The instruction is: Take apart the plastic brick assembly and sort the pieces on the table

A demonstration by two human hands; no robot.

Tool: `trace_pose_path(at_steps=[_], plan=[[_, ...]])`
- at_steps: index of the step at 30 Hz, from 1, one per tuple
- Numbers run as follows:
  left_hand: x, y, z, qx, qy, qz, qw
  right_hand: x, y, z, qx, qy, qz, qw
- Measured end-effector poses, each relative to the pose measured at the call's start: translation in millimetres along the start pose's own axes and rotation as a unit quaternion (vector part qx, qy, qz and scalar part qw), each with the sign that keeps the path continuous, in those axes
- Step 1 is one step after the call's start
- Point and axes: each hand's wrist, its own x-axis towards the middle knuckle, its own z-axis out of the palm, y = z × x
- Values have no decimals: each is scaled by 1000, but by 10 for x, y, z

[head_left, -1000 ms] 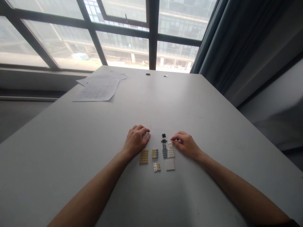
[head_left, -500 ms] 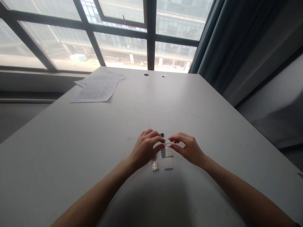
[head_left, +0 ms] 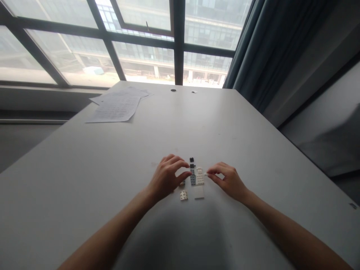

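Observation:
My right hand pinches a small white brick between thumb and fingers, just right of the laid-out pieces. My left hand is open on the other side, thumb and fingers apart, their tips close to a column of grey bricks. White studded bricks lie beside that column, and small black pieces sit above it. Nearer to me are a flat white tile and a white studded brick. Another small piece is partly hidden by my left hand.
Sheets of printed paper lie at the far left of the white table. Two round cable holes are near its far edge. Beyond stand a window and a dark curtain.
My hands have moved apart from over the pieces, the left one leftward and the right one rightward. A small white brick now shows in the right fingertips.

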Motion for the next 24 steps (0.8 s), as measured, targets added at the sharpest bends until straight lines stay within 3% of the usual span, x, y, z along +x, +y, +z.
trace_pose_path(at_steps=[4, 7, 9, 11, 13, 14, 16, 18, 19, 22, 24], plan=[[-155, -316, -163, 42, 16, -39, 998, -69, 154, 23, 23, -5, 63, 998], [-259, -546, -245, 63, 34, -78, 994, -41, 190, 65, 121, 5, 157, 980], [-305, -656, -263, 70, 55, -109, 990, 8, 162, 72, 276, 30, 253, 927], [-333, -725, -254, 72, 68, -132, 986, 61, 109, 55, 452, 53, 328, 828], [-348, -757, -231, 74, 61, -138, 986, 100, 55, 28, 564, 54, 361, 740], [-353, -763, -219, 76, 53, -137, 986, 112, 35, 17, 591, 47, 369, 716], [-358, -766, -198, 79, 40, -134, 987, 122, 21, 13, 604, 35, 377, 701], [-361, -762, -189, 83, 34, -134, 987, 119, 40, 31, 578, 41, 374, 724], [-361, -759, -188, 85, 34, -134, 987, 116, 58, 47, 543, 49, 364, 755], [-358, -747, -194, 86, 30, -135, 987, 113, 118, 102, 347, 55, 287, 891], [-355, -738, -200, 86, 26, -135, 987, 121, 146, 135, 201, 30, 204, 958]])
